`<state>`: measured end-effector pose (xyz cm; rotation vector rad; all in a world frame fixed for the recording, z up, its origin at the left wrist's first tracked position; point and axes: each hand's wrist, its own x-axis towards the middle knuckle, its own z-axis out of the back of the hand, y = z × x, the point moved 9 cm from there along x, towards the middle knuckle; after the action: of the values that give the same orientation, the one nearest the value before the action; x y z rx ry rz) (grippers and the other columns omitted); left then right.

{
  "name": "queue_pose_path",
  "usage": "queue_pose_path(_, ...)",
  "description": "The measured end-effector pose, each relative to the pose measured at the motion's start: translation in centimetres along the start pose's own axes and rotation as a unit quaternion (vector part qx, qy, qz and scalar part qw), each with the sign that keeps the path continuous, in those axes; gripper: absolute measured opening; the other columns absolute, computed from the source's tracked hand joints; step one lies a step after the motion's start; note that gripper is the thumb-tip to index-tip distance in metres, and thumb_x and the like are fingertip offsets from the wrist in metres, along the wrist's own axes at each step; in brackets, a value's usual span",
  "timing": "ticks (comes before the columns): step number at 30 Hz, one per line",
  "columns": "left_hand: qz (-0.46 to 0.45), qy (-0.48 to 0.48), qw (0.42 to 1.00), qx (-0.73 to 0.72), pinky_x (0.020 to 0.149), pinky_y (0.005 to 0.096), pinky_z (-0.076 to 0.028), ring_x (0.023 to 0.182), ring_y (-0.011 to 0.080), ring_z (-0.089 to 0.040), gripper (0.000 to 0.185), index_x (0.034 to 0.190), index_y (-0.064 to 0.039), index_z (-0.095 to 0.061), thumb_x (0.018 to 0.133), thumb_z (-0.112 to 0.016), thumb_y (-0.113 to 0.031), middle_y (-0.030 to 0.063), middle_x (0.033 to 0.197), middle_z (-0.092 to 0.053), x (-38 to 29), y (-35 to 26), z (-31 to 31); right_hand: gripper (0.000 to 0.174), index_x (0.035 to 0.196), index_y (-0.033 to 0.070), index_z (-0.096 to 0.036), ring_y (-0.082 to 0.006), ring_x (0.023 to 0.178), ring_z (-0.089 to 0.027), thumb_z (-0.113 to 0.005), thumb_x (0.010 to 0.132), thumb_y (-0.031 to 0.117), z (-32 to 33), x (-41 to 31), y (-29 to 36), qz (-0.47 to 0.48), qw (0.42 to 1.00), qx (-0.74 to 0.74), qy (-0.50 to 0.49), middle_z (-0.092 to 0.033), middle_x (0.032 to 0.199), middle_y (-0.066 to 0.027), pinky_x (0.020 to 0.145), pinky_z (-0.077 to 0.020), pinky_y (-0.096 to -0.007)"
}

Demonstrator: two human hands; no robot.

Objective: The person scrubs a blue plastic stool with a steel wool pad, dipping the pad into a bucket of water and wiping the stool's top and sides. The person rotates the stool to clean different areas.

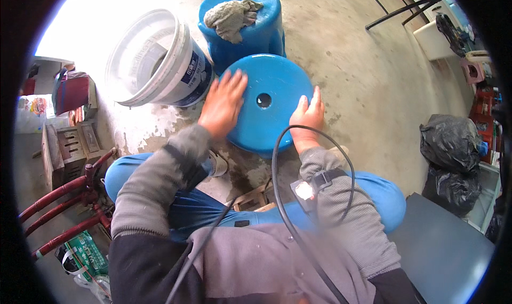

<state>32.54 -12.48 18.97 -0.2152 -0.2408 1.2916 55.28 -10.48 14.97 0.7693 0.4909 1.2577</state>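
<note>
A round blue plastic stool (262, 124) with a hole in its seat is before me, its top facing up at me. My left hand (224, 108) lies over the left rim of the seat, fingers stretched away from me and slightly blurred. At the right rim, my right hand (308, 118) has its thumb by the seat edge and its fingers along the side. Just beyond is a second blue stool (268, 20), with a crumpled grey cloth (230, 18) on its seat. A white plastic bucket (176, 76) bearing writing leans close on the left.
A black cable (276, 172) loops over my right forearm. Wooden blocks (74, 148) and a dark red chair frame (86, 184) are at left. Black plastic bags (450, 144) stand on the right, near a grey panel (444, 240). Damp patches mark the concrete floor (344, 56).
</note>
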Motion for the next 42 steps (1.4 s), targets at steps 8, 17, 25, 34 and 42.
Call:
queue_pose_path(8,-0.073,0.023,0.996,-0.038,0.122,0.0527,-0.023,0.151,0.0397,-0.027,0.065,0.154,-0.002,-0.035,0.095,-0.058,-0.016,0.0187,0.162,-0.031,1.8,-3.0,-2.7,0.056,0.150,0.000,-0.040,-0.0429,0.127,-0.053,-0.054,0.101,0.023,0.1,0.1,-0.1,-0.017,1.000,-0.004,0.005,-0.052,0.138,-0.0285,0.107,-0.0438,-0.0467)
queue_pose_path(17,-0.010,0.092,0.996,-0.008,0.121,0.0570,-0.022,0.151,0.0380,-0.028,0.065,0.157,-0.005,-0.031,0.097,-0.054,-0.014,0.0212,0.162,-0.030,-1.3,-0.2,-0.6,0.056,0.149,0.002,-0.040,-0.0423,0.127,-0.053,-0.054,0.101,0.025,-0.1,0.0,-0.4,-0.019,1.000,0.000,0.003,-0.053,0.138,-0.0274,0.106,-0.0445,-0.0470)
queue_pose_path(25,-0.078,0.084,0.992,-0.042,0.121,0.0539,-0.025,0.149,0.0390,-0.032,0.065,0.154,-0.002,-0.036,0.094,-0.059,-0.013,0.0208,0.161,-0.033,-1.2,-4.7,-2.2,0.055,0.148,0.001,-0.044,-0.0429,0.126,-0.054,-0.053,0.101,0.027,0.1,0.1,-0.1,-0.029,0.999,0.014,0.000,-0.053,0.139,-0.0274,0.108,-0.0426,-0.0471)
queue_pose_path(34,-0.003,-0.064,0.998,-0.013,0.123,0.0510,-0.023,0.150,0.0360,-0.031,0.064,0.155,-0.004,-0.034,0.096,-0.056,-0.017,0.0186,0.160,-0.036,4.9,-3.9,-2.6,0.053,0.147,0.000,-0.045,-0.0432,0.127,-0.053,-0.050,0.102,0.028,0.1,0.0,-0.5,-0.021,0.999,0.025,-0.007,-0.055,0.137,-0.0282,0.109,-0.0421,-0.0463)
queue_pose_path(42,-0.196,0.074,0.970,-0.123,0.120,0.0503,-0.029,0.148,0.0368,-0.035,0.057,0.147,0.000,-0.043,0.093,-0.057,-0.010,0.0198,0.155,-0.042,-2.3,-8.7,-2.5,0.051,0.147,0.000,-0.046,-0.0430,0.127,-0.053,-0.047,0.103,0.026,0.0,0.1,-0.6,-0.026,0.998,0.052,-0.006,-0.055,0.137,-0.0288,0.109,-0.0422,-0.0466)
